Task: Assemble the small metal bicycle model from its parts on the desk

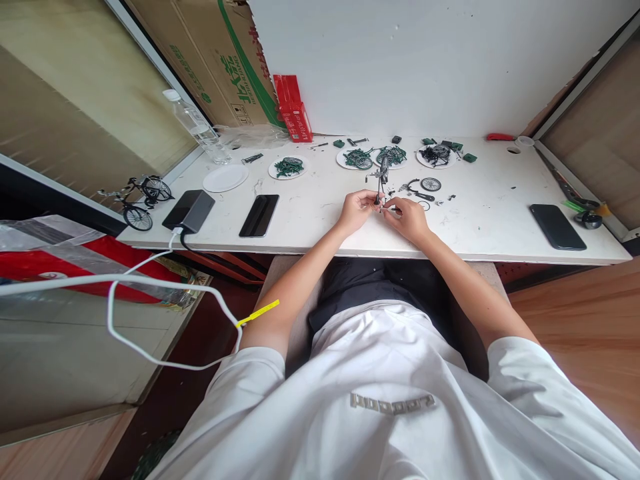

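My left hand (359, 211) is closed on a partly built miniature bicycle (383, 175), held upright above the front part of the table. Close against its lower end, the bent fingers of my right hand (407, 219) are pinched together; what they grip is too small to make out. Just right of the bicycle lie a loose spoked wheel (431, 184), a black frame part (419, 192) and tiny bits. Behind it, white plates hold green parts (358, 158) and black parts (436, 155).
A finished model bicycle (137, 200), a dark power box (189, 211) and a phone (259, 215) stand or lie on the left. Another phone (557, 227) is at the right. Farther back are a water bottle (197, 127), a red box (293, 109) and a white plate (225, 179). A white cable (165, 280) crosses my left side.
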`<action>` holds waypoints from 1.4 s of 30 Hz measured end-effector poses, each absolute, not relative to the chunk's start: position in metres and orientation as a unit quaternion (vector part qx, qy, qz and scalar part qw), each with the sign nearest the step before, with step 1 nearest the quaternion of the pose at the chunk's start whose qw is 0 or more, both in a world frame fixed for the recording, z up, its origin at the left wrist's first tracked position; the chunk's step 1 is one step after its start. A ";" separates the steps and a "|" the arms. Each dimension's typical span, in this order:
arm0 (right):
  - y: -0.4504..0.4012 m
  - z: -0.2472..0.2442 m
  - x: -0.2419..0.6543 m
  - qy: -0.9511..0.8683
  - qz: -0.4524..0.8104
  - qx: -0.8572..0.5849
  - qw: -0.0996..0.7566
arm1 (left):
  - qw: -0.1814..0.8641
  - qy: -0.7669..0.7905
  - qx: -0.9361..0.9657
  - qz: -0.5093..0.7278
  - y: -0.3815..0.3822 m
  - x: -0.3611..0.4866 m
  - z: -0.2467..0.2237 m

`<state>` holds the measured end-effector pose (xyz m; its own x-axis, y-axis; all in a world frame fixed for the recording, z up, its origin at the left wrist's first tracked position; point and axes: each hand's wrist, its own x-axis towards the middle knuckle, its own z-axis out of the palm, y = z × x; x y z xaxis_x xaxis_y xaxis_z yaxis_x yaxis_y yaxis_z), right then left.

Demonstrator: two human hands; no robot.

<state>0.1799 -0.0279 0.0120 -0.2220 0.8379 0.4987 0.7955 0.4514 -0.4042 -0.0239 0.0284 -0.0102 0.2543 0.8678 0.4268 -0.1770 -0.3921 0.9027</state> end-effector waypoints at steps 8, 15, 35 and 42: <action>-0.029 0.014 0.179 -0.783 0.028 -0.524 0.335 | 0.476 0.284 0.634 0.539 0.023 -0.023 -0.004; -0.028 0.012 0.179 -0.781 0.024 -0.525 0.338 | 0.470 0.297 0.643 0.527 0.019 -0.024 0.001; -0.029 0.014 0.179 -0.785 0.027 -0.525 0.327 | 0.457 0.289 0.651 0.533 0.019 -0.022 -0.002; -0.034 0.018 0.179 -0.777 0.041 -0.518 0.354 | 0.460 0.293 0.631 0.552 0.020 -0.023 -0.001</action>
<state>0.1785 -0.0344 0.0179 -0.2123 0.8347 0.5082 0.7769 0.4596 -0.4304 -0.0226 0.0195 -0.0013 0.2201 0.8770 0.4271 -0.1377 -0.4056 0.9036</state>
